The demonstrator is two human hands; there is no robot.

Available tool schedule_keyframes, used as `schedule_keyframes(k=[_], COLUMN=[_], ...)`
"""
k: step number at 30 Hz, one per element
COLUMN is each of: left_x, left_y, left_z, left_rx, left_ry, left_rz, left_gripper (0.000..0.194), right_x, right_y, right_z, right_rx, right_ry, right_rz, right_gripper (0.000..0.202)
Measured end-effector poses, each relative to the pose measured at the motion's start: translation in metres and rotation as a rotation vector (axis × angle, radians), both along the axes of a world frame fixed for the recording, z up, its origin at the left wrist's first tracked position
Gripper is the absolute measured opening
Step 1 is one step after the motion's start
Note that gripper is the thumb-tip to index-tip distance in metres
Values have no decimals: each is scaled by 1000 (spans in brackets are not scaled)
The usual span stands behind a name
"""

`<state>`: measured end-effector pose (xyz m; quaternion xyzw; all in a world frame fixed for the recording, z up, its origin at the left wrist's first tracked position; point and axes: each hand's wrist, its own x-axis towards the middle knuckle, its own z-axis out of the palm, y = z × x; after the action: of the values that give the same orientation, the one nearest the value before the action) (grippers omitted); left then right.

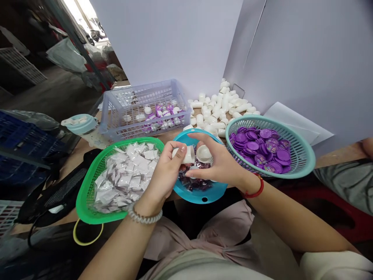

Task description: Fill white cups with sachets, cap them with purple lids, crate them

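Over the blue basin (186,192), my left hand (167,167) grips a white plastic capsule part (189,154), its open end turned to the right. Just beside it, my right hand (217,161) curls around a second white cup-shaped part (203,154), whose hollow faces up and left. The two parts are close together but apart. Small dark wrapped packets (194,184) lie in the basin under my hands. To the left, a green basket (84,194) is full of small clear packets with white contents (128,175). At the right, a teal basket (305,155) holds purple discs (259,147).
A clear lilac crate (116,132) with white and purple capsules stands behind the green basket. White capsule parts (218,109) are heaped against the grey panel (175,42). A lidded cup (84,126) and a black bag (64,190) are on the left. Someone's grey-clad leg shows at far right.
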<state>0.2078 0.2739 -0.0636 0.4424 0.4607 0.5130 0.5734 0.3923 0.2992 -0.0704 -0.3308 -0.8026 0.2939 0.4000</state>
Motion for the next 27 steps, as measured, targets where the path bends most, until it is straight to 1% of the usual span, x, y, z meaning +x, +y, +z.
schedule_keyframes(k=[1, 4, 6, 7, 9, 10, 11, 12, 14, 15, 17, 19, 20, 21, 22, 23, 24, 25, 27], left_x=[2, 3, -4, -9, -21, -27, -31, -34, -35, -34, -29, -24, -23, -22, -22, -23, -25, -26, -29], left_y=[-4, -20, -27, -28, -24, -21, -17, -13, -11, -12, -19, -29, -33, -36, -38, -38, -36, -33, -27], left_z=[0, 6, 10, 11, 11, 10, 9, 8, 6, 6, 5, 4, 3, 2, 0, -2, -4, -7, -14], left_rx=[44, 197, 241, 234, 202, 195, 211, 252, 397, 483, 600, 604, 572, 527, 484, 446, 412, 384, 342], left_ry=[76, 365, 461, 475, 528, 587, 664, 746, 842, 817, 646, 448, 381, 335, 296, 267, 271, 319, 529], left_rz=[-1, 12, -18, -3, 122, 175, 201, 189, 62, -3, -144, -273, -305, -304, -262, -185, -109, -51, 5], left_gripper=[50, 54, 58, 60, 61, 61, 60, 60, 65, 70, 79, 77, 73, 67, 60, 55, 56, 59, 69], right_x=[-2, -3, -1, 1, 6, 8, 10, 10, 10, 9, 7, 6, 6, 7, 8, 9, 10, 10, 11], right_y=[-3, -16, -27, -32, -42, -47, -51, -53, -57, -57, -57, -57, -57, -58, -59, -61, -62, -63, -62], right_z=[0, 2, 6, 9, 14, 17, 19, 20, 22, 22, 23, 26, 28, 31, 34, 36, 38, 39, 38], right_rx=[59, 263, 412, 486, 607, 650, 686, 720, 790, 821, 861, 866, 866, 871, 880, 890, 897, 898, 863], right_ry=[-3, -32, -40, -47, -75, -102, -137, -174, -232, -242, -234, -227, -226, -225, -224, -223, -220, -224, -254], right_rz=[-17, -64, -86, -98, -127, -151, -175, -197, -238, -259, -291, -286, -270, -253, -238, -232, -239, -255, -284], right_gripper=[74, 51, 40, 36, 30, 29, 29, 30, 34, 36, 37, 33, 30, 27, 26, 25, 26, 28, 35])
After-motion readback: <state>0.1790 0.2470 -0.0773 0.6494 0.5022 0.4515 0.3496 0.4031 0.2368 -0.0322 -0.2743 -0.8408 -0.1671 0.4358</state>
